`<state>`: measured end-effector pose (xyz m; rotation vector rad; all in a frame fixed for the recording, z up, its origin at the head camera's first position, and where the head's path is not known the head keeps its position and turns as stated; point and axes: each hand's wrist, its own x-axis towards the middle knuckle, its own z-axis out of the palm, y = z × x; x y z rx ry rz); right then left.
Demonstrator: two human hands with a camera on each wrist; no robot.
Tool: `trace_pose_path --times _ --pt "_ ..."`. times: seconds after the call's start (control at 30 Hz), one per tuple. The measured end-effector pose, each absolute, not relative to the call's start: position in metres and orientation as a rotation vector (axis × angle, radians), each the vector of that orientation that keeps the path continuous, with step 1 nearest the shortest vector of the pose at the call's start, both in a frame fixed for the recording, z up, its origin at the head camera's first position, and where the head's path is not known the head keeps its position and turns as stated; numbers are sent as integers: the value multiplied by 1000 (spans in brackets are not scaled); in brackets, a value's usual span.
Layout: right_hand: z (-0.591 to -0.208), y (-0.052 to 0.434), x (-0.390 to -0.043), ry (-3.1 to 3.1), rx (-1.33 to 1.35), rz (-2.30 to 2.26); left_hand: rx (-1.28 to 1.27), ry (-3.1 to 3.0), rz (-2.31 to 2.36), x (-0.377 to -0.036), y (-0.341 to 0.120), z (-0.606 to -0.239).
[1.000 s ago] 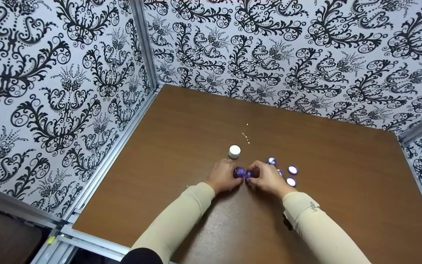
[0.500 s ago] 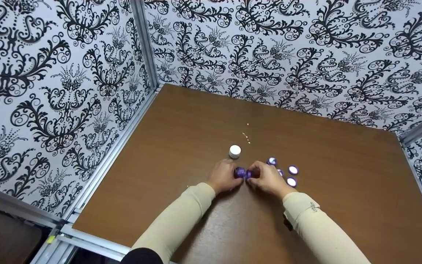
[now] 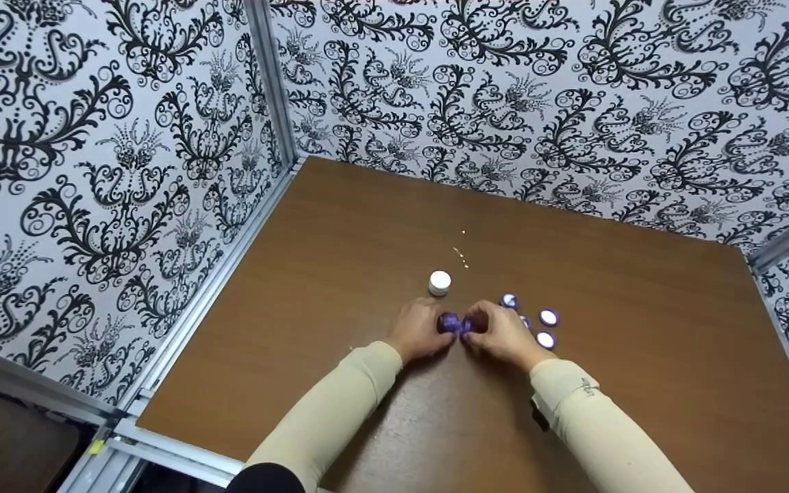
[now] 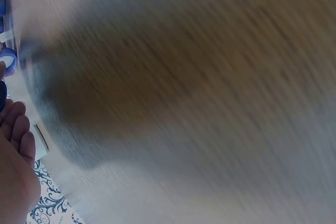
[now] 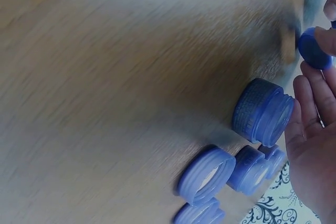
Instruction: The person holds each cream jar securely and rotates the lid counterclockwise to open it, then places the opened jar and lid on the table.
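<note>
Busy black-and-white swirl wallpaper covers all three walls around a brown wood-grain tabletop, with aluminium framing running up the corner at the upper left of the frame.

Both hands meet just below the middle of the head view. The left hand has its fingers curled round a small purple jar, which sits right at its fingertips. The right hand comes in from the other side and pinches a small purple cap, so the jar and the cap sit touching, or as good as, in the narrow gap between the two hands. Whether the cap is actually on the jar is too small to tell from here. In the right wrist view you can see that cap at the upper right edge, caught between fingertips.

Just right of the right hand there's a little cluster of purple lids lying on the tabletop, a few with their white insides facing up. The right wrist view shows them closer: an open purple pot with a threaded neck on its side just beside the palm, and the ribbed lids bunched below it.

A white jar stands by itself just above the hands, clear of both.

The left wrist view is mostly blur, only the edge of the left hand at the lower left.
</note>
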<state>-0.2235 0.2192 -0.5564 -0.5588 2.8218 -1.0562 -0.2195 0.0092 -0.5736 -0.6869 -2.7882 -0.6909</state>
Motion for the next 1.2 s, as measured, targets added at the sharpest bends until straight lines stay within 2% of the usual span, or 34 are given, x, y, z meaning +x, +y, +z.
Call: trace_pose_path --times 1.2 --pt "-550 222 -223 2884 -578 -865 -704 -2759 -705 -219 8 -574"
